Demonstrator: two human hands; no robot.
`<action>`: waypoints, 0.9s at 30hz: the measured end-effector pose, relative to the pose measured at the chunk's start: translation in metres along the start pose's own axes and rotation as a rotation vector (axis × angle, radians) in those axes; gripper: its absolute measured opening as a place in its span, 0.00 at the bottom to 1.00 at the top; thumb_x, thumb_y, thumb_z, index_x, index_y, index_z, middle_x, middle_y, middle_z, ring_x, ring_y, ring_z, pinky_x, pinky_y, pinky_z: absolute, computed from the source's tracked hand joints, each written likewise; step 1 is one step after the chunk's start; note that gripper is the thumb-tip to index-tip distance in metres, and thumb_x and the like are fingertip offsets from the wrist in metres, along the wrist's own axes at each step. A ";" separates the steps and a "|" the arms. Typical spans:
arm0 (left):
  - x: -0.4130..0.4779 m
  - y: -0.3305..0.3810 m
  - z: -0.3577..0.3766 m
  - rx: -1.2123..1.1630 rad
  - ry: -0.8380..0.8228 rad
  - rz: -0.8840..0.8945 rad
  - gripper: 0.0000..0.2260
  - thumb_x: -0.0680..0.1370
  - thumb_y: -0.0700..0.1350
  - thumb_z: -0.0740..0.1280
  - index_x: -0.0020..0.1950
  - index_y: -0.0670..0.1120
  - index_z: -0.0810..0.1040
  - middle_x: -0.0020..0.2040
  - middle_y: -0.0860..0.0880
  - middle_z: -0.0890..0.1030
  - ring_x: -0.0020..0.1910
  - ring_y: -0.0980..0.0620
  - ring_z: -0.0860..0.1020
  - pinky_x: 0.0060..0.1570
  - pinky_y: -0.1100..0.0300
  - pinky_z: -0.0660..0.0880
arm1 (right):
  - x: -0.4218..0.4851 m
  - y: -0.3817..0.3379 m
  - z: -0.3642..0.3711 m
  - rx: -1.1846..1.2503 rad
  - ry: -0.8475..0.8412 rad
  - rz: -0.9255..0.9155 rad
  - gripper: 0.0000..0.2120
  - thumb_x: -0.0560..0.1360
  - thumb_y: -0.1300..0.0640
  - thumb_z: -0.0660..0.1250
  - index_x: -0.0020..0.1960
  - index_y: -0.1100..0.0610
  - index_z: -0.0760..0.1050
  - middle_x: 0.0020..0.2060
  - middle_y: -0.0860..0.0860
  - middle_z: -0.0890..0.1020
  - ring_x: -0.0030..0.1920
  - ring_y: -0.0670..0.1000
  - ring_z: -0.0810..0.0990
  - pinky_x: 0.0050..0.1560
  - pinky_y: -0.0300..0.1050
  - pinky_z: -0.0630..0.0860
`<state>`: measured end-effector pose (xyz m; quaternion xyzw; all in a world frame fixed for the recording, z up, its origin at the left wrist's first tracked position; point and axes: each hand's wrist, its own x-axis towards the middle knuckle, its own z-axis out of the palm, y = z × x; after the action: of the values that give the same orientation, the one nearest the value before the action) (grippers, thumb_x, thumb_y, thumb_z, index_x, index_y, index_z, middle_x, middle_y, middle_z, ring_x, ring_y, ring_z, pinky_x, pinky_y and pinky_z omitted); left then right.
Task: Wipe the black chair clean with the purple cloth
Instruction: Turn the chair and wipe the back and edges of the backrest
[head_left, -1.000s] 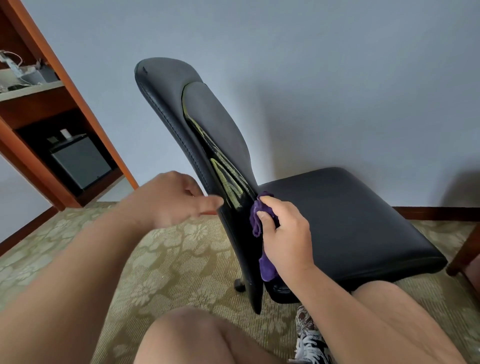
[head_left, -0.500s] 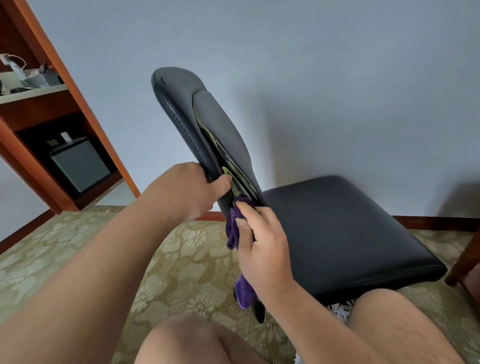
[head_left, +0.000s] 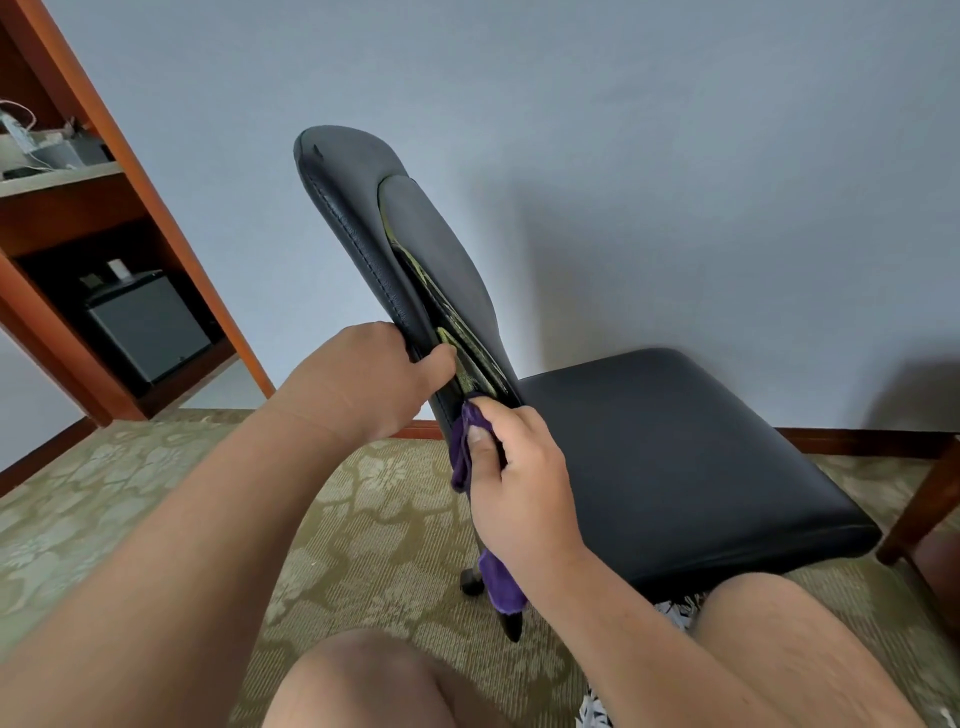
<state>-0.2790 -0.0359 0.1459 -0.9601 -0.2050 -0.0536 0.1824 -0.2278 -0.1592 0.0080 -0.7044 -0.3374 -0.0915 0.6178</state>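
The black chair (head_left: 665, 457) stands side-on in the middle, its backrest leaning up to the left and its seat stretching right. My left hand (head_left: 363, 379) grips the backrest's rear edge at mid height, thumb on the glossy back panel. My right hand (head_left: 519, 488) holds the purple cloth (head_left: 460, 452) pressed against the lower part of the backrest, just below my left thumb. One end of the cloth hangs down under my wrist, near the chair's base. Much of the cloth is hidden by my fingers.
A wooden shelf unit (head_left: 171, 249) with a dark box stands at the left. A wooden furniture leg (head_left: 924, 499) is at the right edge. The patterned carpet (head_left: 156, 499) runs to the grey wall behind. My bare knees fill the bottom of the view.
My left hand closed on the backrest edge from an open reach. The chair's back swung right in view, and my right hand slid the cloth slightly up the backrest.
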 end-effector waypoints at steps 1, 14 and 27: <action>-0.001 0.002 -0.001 -0.176 -0.005 -0.099 0.17 0.79 0.58 0.57 0.54 0.46 0.76 0.37 0.47 0.79 0.35 0.46 0.78 0.34 0.55 0.77 | 0.000 0.001 -0.001 -0.015 -0.025 0.009 0.14 0.82 0.53 0.59 0.66 0.47 0.75 0.50 0.43 0.75 0.50 0.46 0.77 0.50 0.49 0.79; 0.001 -0.002 0.003 0.293 0.025 0.227 0.26 0.80 0.43 0.55 0.74 0.54 0.47 0.41 0.48 0.67 0.40 0.47 0.73 0.38 0.57 0.76 | 0.012 -0.008 -0.008 0.169 -0.134 0.237 0.11 0.82 0.56 0.61 0.58 0.44 0.78 0.49 0.39 0.76 0.51 0.39 0.76 0.49 0.30 0.70; -0.003 0.004 0.002 0.338 0.048 0.220 0.26 0.81 0.42 0.54 0.76 0.52 0.48 0.45 0.47 0.71 0.42 0.46 0.73 0.37 0.57 0.73 | 0.007 0.003 -0.012 0.138 -0.184 0.256 0.12 0.82 0.55 0.61 0.60 0.41 0.77 0.50 0.36 0.76 0.52 0.36 0.75 0.48 0.26 0.69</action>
<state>-0.2797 -0.0394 0.1419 -0.9309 -0.1007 -0.0209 0.3505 -0.2176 -0.1683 0.0121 -0.7029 -0.3055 0.0763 0.6378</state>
